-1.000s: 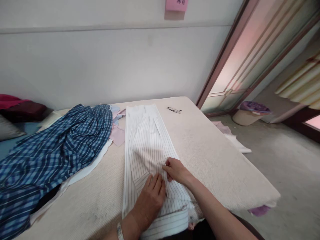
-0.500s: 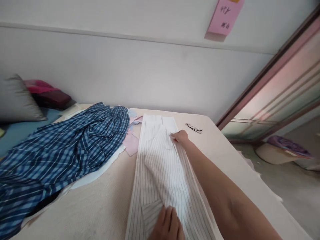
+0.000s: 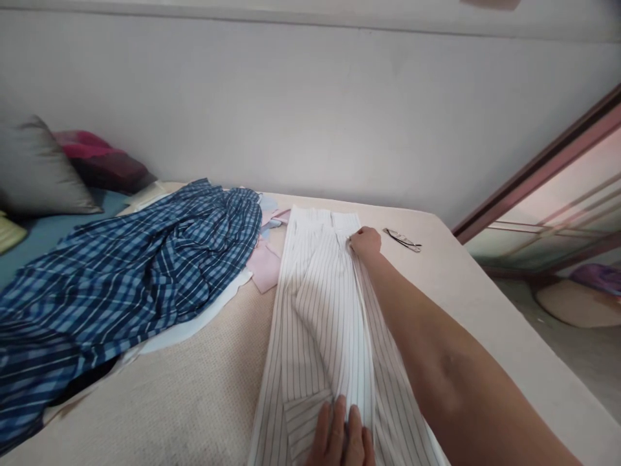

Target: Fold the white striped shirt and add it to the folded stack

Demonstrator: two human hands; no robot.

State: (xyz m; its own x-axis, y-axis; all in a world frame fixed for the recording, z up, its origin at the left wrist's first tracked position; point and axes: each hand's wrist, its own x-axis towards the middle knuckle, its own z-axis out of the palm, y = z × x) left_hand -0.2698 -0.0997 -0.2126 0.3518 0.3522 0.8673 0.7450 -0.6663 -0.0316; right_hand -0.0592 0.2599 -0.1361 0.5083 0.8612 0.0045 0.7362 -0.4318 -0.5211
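The striped cloth [image 3: 320, 310] is lying lengthwise on the table [image 3: 204, 401], mostly flat, with ridges near its middle not yet flattened. The right hand [image 3: 366, 243] is pinching its far edge at 12 o'clock; the left hand [image 3: 342, 435] is pressing flat and ungripped at 6. Plaid fabric [image 3: 121, 285] is sprawling at 9. No containers are showing clearly.

- Table [image 3: 204, 401]: beige, textured top, set against the wall.
- Striped cloth [image 3: 320, 310]: white with thin dark lines, laid lengthwise along the middle of the table.
- Plaid cloth [image 3: 121, 285]: blue, bunched on the left side.
- Pink scraps [image 3: 266, 268]: between the two cloths.
- Glasses [image 3: 402, 240]: near the far edge, right of the striped cloth.
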